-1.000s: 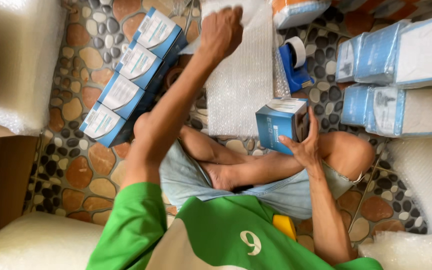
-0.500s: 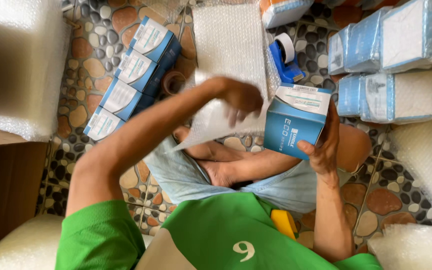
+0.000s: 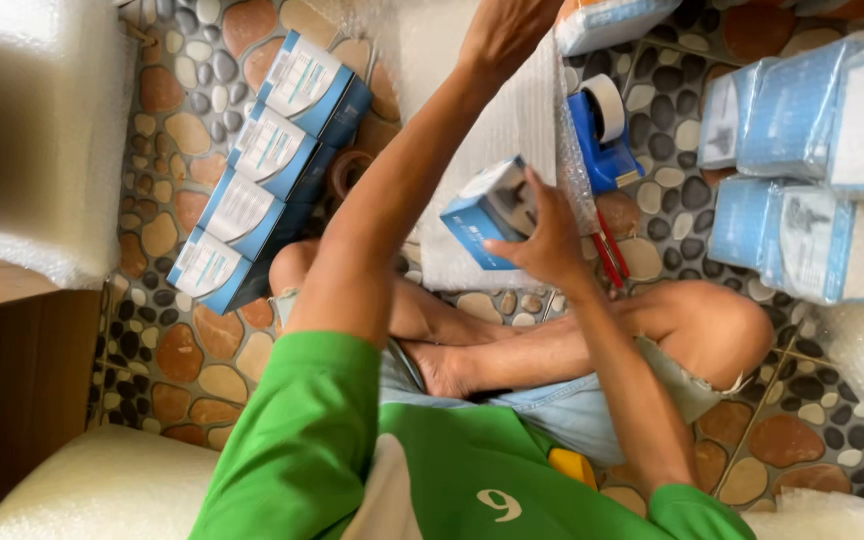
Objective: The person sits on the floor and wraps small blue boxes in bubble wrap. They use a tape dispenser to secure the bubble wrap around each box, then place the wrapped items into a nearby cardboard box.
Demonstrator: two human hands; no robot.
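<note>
Head view, person seated cross-legged on a pebble-pattern floor (image 3: 192,360), wearing a green shirt.

Right hand (image 3: 550,240): closed around a small blue and white box (image 3: 487,213), held tilted above the near edge of a bubble wrap sheet (image 3: 472,130) that lies flat on the floor ahead of the legs. The fingers cover the box's right end.

Left hand (image 3: 507,30): arm stretched forward over the sheet, fingers curled down at the sheet's far part. Whether it pinches the wrap or only presses on it cannot be told.

Surroundings:
- 4 matching blue and white boxes (image 3: 262,165) lie in a diagonal row on the floor, left of the sheet, each touching the next.
- A blue tape dispenser (image 3: 602,135) with a white roll stands just beside the sheet's right edge; a red-handled tool (image 3: 609,260) lies below it, near the right hand.
- Several boxes already wrapped in bubble wrap (image 3: 802,180) are stacked at the right, well apart from the held box.
- A large roll of bubble wrap (image 3: 47,140) stands at the left, with a brown cardboard carton (image 3: 12,380) beneath it.
</note>
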